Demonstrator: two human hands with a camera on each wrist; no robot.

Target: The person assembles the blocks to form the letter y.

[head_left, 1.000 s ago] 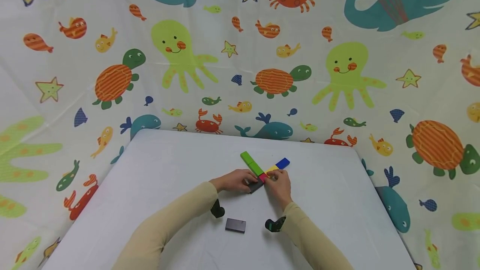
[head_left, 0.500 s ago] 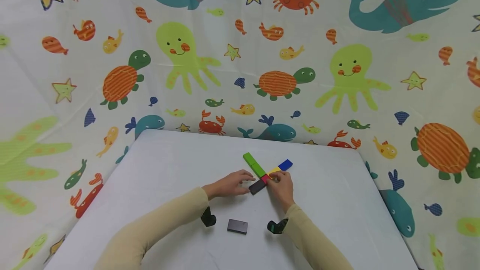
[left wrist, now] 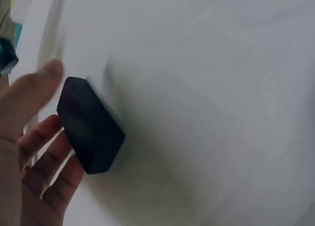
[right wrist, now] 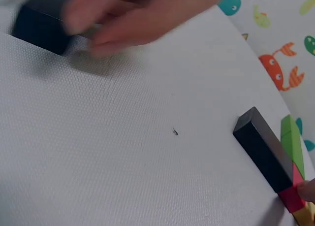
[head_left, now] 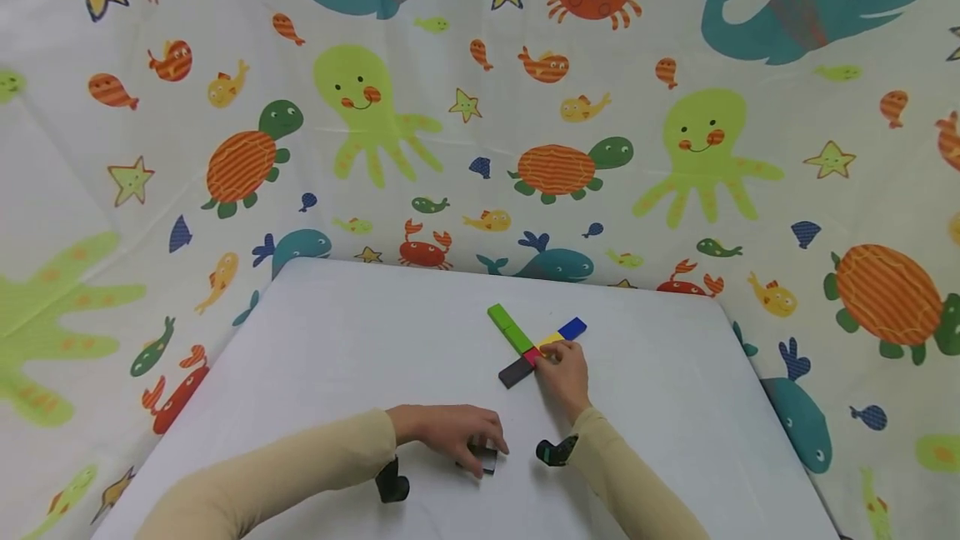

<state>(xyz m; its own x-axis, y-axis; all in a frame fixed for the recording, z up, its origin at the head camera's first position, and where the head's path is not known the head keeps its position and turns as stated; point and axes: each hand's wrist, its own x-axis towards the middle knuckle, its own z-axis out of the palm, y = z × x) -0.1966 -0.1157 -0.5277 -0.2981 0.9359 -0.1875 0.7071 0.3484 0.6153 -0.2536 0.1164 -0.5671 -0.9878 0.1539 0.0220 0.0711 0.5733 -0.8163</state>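
A loose black block [left wrist: 88, 127] lies on the table in front of the person. My left hand [head_left: 453, 432] is over it, thumb and fingers spread about its sides; in the left wrist view the thumb [left wrist: 42, 83] stands apart from the block. Farther off, my right hand [head_left: 566, 377] holds a small red block [head_left: 532, 356] at its joint with the yellow block [head_left: 551, 340], fingers curled. The fingers partly cover both blocks. Another black block [right wrist: 263, 147] meets the red one end to end.
A green bar [head_left: 508, 328] and a blue block [head_left: 573, 327] form the far arms of the crossed row. The white table [head_left: 360, 332] ends at a curtain [head_left: 450, 148] printed with sea animals. Wrist cameras [head_left: 555, 451] hang below the forearms.
My left hand has let go of the black block in the row and come back toward the person, over the loose black block. The right hand has stayed at the red block.
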